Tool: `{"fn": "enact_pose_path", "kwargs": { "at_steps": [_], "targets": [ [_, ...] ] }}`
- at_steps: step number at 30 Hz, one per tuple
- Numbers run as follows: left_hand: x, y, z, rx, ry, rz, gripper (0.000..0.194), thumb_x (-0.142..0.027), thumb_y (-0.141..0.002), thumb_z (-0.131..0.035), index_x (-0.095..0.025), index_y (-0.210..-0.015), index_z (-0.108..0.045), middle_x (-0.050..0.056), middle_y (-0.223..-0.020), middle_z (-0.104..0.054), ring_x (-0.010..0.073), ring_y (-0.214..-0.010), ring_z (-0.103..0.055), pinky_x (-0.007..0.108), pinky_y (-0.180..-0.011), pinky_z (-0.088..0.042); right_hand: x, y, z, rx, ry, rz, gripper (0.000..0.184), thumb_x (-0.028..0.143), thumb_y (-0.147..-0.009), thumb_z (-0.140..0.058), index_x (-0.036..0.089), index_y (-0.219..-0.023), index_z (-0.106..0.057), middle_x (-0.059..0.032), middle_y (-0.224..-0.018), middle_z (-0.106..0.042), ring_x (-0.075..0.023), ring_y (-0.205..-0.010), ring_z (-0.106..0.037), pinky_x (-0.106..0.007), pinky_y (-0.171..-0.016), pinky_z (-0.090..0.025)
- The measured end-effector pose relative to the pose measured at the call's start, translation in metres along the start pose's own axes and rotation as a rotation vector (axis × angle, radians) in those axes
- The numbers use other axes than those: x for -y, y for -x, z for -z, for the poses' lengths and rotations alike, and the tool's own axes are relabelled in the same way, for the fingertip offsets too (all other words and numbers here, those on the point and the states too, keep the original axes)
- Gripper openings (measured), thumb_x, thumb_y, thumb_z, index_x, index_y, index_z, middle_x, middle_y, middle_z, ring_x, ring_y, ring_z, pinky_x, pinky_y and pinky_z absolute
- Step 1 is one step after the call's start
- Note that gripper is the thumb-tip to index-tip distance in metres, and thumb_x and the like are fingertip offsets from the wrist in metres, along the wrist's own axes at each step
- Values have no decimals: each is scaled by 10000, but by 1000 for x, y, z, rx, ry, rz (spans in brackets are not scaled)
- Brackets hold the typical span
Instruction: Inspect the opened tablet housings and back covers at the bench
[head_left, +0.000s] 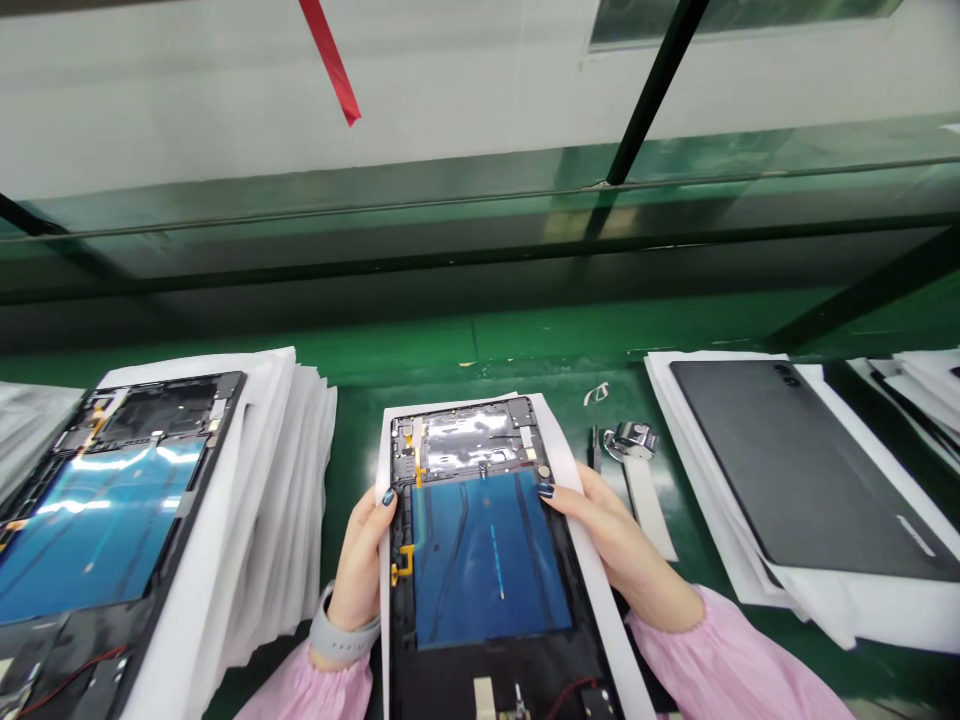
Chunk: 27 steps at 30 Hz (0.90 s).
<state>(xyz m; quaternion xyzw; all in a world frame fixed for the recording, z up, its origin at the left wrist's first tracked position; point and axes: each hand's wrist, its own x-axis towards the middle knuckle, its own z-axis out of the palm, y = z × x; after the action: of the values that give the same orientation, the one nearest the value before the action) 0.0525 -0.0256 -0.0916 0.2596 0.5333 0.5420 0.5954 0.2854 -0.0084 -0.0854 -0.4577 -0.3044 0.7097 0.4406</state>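
Note:
An opened tablet (491, 560) with a blue battery and bare inner parts lies face-inside-up on a white sheet (559, 435) in front of me. My left hand (364, 550) grips its left edge together with the sheet, thumb on the frame. On the opposite edge, my right hand (611, 530) holds it with the thumb near the top corner of the battery. The fingers under the sheet are hidden. The tablet's lower end runs out of the picture.
On the left, another opened tablet (112, 500) tops a stack of white sheets (281, 520). A grey closed tablet (810, 470) lies on sheets at right. Between stand a tape roll (631, 440) with a white strip (651, 505) and a dark tool (595, 448) on the green table (480, 345).

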Motion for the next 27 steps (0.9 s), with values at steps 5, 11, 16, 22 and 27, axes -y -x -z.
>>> {"fn": "enact_pose_path", "kwargs": {
  "at_steps": [5, 11, 16, 22, 27],
  "targets": [
    [2, 0, 4, 19, -3, 24, 378, -513, -715, -826, -209, -940, -805, 41, -755, -782, 266, -737, -746, 346, -678, -617, -4, -1, 3, 5, -4, 77, 505, 305, -761, -753, 271, -1259, -672, -35, -1134, -774, -271, -1014, -725, -387, -901, -565],
    [6, 2, 4, 28, -42, -20, 438, -517, -769, -782, -224, -1096, -770, 71, -996, -800, 304, -992, -723, 367, -833, -594, 3, -3, 1, -48, 142, 219, 499, 235, -767, -693, 293, -1261, -661, 0, -1380, -662, -263, -1356, -528, -394, -1155, -374],
    [18, -4, 11, -13, -125, -104, 435, -523, -833, -726, -274, -1190, -726, 33, -1165, -767, 286, -1175, -644, 357, -1009, -491, 5, -13, 6, -57, 329, 224, 418, 296, -788, -643, 262, -1205, -633, -5, -961, -777, -225, -855, -718, -330, -750, -554],
    [20, -18, 14, -10, -320, -211, 394, -532, -905, -634, -262, -1175, -731, 26, -1160, -760, 265, -1170, -627, 319, -1024, -443, -2, -24, 13, -102, 507, 243, 126, 335, -788, -626, 210, -779, -615, 11, -700, -674, -171, -622, -619, -275, -580, -454],
    [15, -22, 7, 38, -526, -282, 377, -499, -939, -566, -195, -1066, -750, 43, -908, -762, 245, -851, -661, 297, -762, -490, -9, -25, 16, -160, 693, 269, 94, 280, -825, -550, 211, -843, -610, 12, -712, -632, -166, -573, -580, -283, -544, -401]
  ]
}}
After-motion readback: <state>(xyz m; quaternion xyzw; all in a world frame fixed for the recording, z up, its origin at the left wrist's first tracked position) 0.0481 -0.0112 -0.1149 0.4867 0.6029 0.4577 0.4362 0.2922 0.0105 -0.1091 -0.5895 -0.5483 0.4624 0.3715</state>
